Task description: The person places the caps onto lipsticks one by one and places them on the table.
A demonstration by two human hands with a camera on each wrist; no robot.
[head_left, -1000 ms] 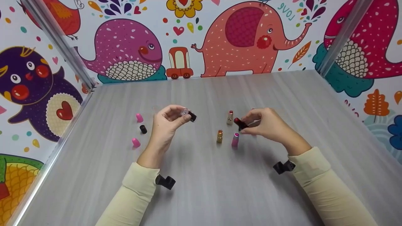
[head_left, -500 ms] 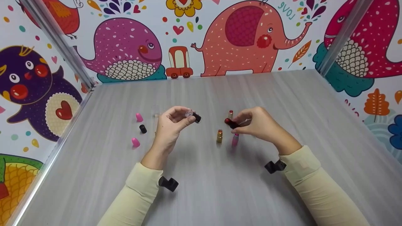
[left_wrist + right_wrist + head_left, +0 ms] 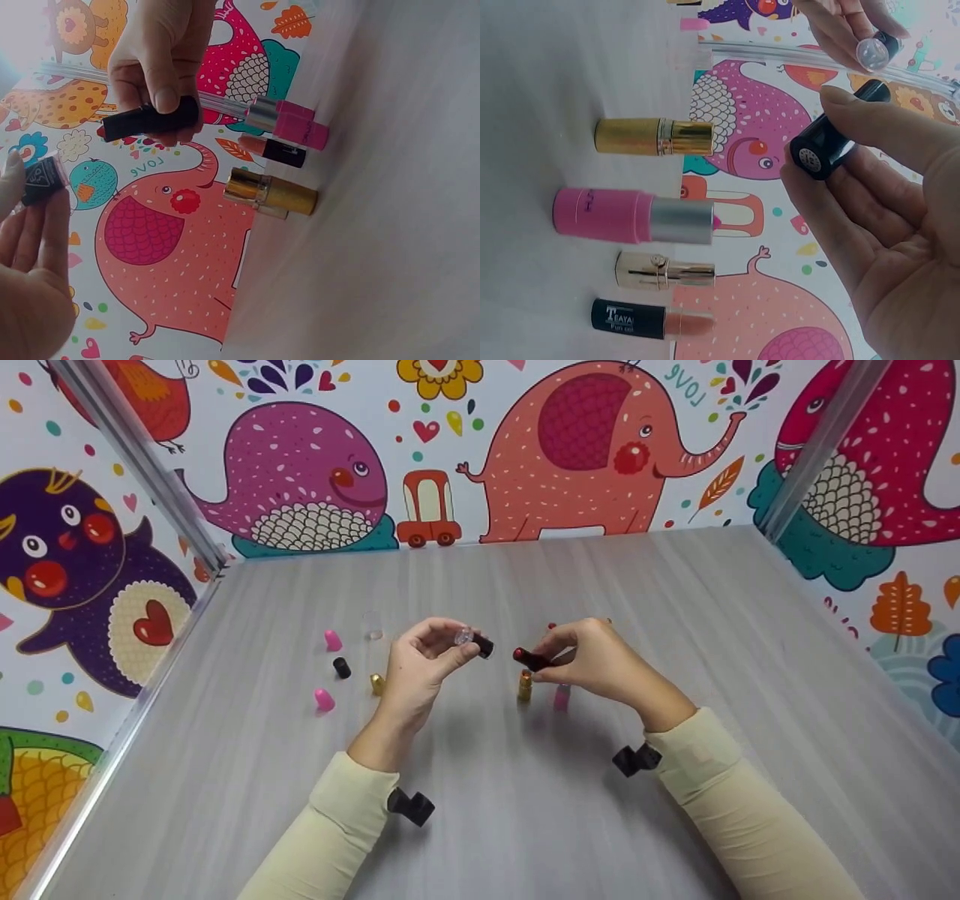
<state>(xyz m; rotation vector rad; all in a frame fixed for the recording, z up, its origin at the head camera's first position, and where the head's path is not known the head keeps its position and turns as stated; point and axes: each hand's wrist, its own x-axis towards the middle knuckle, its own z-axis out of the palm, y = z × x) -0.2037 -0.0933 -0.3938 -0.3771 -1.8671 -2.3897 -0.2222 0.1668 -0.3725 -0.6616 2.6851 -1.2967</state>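
Right hand [image 3: 604, 664] is swinging inward, pinching the black lipstick [image 3: 535, 661]; left hand [image 3: 420, 664] is gripping the black cap [image 3: 484, 646]: they're apparently nearing a fit, not yet touching.

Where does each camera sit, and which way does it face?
Head: worn on the head, facing forward and down at the table; left hand, right hand and sleeves show.
Left wrist: on that wrist, facing across to the held black lipstick; both hands show.
Right wrist: on that wrist, facing the pink lipstick and wall; both hands show.
Both wrist views share the pink lipstick.
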